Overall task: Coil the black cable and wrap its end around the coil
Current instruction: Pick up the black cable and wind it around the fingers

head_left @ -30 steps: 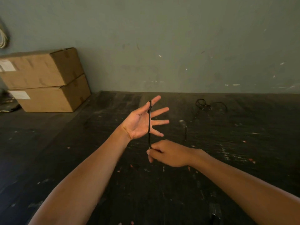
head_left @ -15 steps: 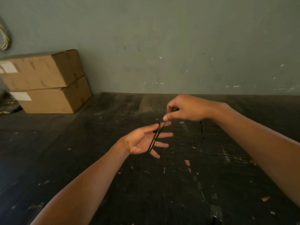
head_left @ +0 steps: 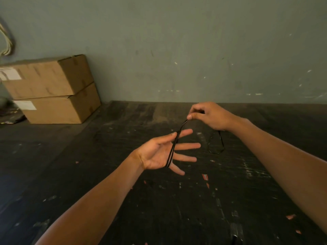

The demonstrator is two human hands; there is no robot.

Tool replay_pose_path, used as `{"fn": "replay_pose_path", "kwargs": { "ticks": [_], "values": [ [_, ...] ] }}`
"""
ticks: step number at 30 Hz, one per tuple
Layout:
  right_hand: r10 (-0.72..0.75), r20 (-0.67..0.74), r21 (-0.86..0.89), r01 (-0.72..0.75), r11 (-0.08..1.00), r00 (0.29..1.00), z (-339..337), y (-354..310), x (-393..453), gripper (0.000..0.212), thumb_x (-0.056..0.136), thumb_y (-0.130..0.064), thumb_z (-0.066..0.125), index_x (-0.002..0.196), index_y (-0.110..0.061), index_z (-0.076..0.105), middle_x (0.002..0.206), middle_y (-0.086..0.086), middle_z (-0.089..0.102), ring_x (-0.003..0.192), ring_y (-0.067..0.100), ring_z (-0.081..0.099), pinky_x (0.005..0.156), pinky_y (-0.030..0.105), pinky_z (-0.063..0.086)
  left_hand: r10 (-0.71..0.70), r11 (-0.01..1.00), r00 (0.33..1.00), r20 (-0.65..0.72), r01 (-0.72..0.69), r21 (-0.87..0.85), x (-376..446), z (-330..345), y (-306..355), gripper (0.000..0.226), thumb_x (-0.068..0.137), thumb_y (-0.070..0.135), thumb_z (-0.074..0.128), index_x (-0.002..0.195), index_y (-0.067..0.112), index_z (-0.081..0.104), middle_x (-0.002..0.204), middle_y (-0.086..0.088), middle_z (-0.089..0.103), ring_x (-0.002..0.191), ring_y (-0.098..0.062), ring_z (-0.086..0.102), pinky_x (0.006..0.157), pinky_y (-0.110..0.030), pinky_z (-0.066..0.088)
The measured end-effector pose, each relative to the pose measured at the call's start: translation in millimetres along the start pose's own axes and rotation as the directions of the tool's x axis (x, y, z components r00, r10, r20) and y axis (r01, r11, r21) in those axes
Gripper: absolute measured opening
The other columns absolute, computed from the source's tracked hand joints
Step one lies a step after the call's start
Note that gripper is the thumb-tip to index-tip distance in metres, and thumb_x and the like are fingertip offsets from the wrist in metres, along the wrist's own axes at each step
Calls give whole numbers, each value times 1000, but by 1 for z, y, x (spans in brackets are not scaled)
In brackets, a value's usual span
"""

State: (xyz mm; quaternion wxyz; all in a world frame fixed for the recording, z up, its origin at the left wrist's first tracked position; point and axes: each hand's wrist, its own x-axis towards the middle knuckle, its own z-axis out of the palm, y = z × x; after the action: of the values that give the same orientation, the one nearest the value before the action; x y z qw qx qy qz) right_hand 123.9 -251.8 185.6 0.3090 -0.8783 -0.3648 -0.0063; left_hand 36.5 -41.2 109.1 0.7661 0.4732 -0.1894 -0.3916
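The thin black cable (head_left: 172, 150) runs in a couple of strands across the palm of my left hand (head_left: 163, 152), looped around its spread fingers, palm turned up and to the right. My right hand (head_left: 208, 114) hovers just above and to the right, pinching the cable between thumb and forefinger at the top of the loop. From under the right hand the rest of the cable hangs down and curls as a loose loop (head_left: 216, 145) over the dark table.
Two stacked cardboard boxes (head_left: 53, 89) stand at the back left against the grey-green wall. The dark, scuffed table surface (head_left: 123, 191) carries small paint flecks. Pale cords (head_left: 6, 41) hang on the wall at the far left edge.
My right hand rose from below the left palm to above it, carrying the cable up over the fingers. The left hand tilted flatter and now has strands across its palm.
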Motion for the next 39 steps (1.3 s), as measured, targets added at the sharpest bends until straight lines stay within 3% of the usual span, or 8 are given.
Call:
{"fn": "replay_pose_path", "kwargs": {
  "ticks": [6, 11, 20, 23, 26, 29, 34, 39],
  "values": [
    [124, 45, 176, -130, 976, 991, 54, 32, -27, 23, 98, -12, 50, 82, -25, 60, 81, 0, 62, 76, 14, 58, 75, 36, 47, 166, 986, 979, 120, -164, -26, 6, 17, 26, 44, 99, 41, 34, 141, 39, 46, 162, -17, 17, 143, -54, 16, 98, -77, 22],
    [139, 186, 269, -186, 945, 973, 110, 14, -49, 27, 102, -27, 41, 81, -24, 58, 64, -1, 50, 58, 15, 47, 59, 39, 42, 199, 980, 977, 74, -197, -35, 12, 14, 41, 45, 101, 41, 30, 145, 38, 40, 162, -16, 19, 143, -55, 16, 98, -77, 22],
    [42, 372, 355, -184, 916, 927, 122, -31, -64, 35, 104, -35, 36, 100, -10, 60, 72, 4, 49, 64, 16, 48, 64, 30, 44, 236, 968, 967, -95, -243, -61, 11, -6, 37, 44, 101, 43, 32, 144, 42, 41, 158, -15, 30, 140, -52, 28, 96, -78, 24],
    [-8, 386, 300, -117, 947, 922, 115, -43, -62, 28, 102, -35, 42, 98, -16, 62, 72, -12, 54, 60, -3, 53, 63, 20, 44, 259, 959, 951, -167, -274, -76, 12, -11, 34, 44, 99, 44, 35, 142, 44, 43, 157, -14, 34, 138, -52, 31, 96, -80, 25],
    [-64, 340, 163, 8, 987, 938, 101, -49, -56, 27, 101, -33, 47, 94, -16, 66, 82, -10, 60, 69, -1, 59, 68, 23, 47, 245, 964, 939, -241, -262, -40, 11, -16, 31, 44, 97, 45, 37, 141, 44, 46, 154, -12, 40, 136, -51, 37, 101, -82, 20],
    [-87, 312, 49, 75, 996, 946, 75, -52, -46, 26, 100, -28, 50, 87, -15, 69, 68, -13, 55, 55, -4, 51, 56, 14, 39, 205, 976, 933, -294, -217, -8, 7, -23, 26, 45, 97, 45, 37, 142, 42, 46, 153, -13, 41, 133, -48, 43, 107, -74, 22],
    [-59, 240, -130, 92, 987, 969, 29, -48, -22, 19, 95, -32, 58, 89, -18, 69, 75, -9, 69, 59, 7, 58, 60, 25, 46, 143, 989, 949, -280, -144, 15, -2, -30, 15, 48, 96, 44, 42, 144, 42, 42, 152, -12, 42, 131, -44, 47, 98, -77, 31],
    [-56, 165, -225, 93, 970, 985, -2, -46, -1, 18, 91, -32, 63, 97, -16, 68, 73, -12, 58, 60, -1, 50, 57, 19, 36, 57, 998, 977, -204, -61, -13, -2, -28, 4, 47, 98, 44, 38, 145, 40, 42, 155, -11, 38, 138, -49, 35, 97, -75, 31]
  ]
}}
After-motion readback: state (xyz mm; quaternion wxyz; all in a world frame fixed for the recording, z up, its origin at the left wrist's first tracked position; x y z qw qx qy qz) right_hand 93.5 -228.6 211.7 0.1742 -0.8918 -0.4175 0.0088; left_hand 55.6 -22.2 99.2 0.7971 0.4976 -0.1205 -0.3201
